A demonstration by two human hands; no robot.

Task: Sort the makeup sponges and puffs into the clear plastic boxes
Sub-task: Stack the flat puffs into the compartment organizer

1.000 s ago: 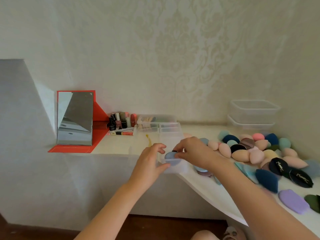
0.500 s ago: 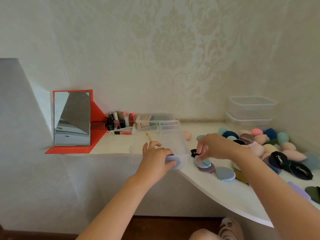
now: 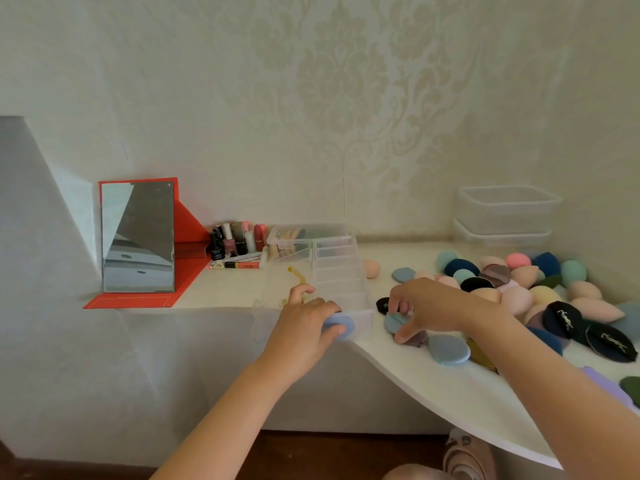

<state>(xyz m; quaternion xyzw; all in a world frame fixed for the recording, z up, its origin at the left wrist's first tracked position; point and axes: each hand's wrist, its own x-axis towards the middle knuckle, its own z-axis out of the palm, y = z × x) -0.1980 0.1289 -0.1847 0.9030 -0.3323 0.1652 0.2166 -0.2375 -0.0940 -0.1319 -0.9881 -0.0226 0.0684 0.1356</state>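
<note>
Blue puff [image 3: 343, 328] in left hand [image 3: 304, 329] — pale puff [image 3: 393, 322] in right hand [image 3: 433, 306].

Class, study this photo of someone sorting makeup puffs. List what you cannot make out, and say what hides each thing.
All in the head view:
Whether the right hand pinches the light blue puff: its own fingers cover the contact.
Part of the blue puff at the divided clear box's near end: the left hand gripping the box covers it.
Dark green puff: cut off by the right edge.
Nail polish labels: too small.
</note>
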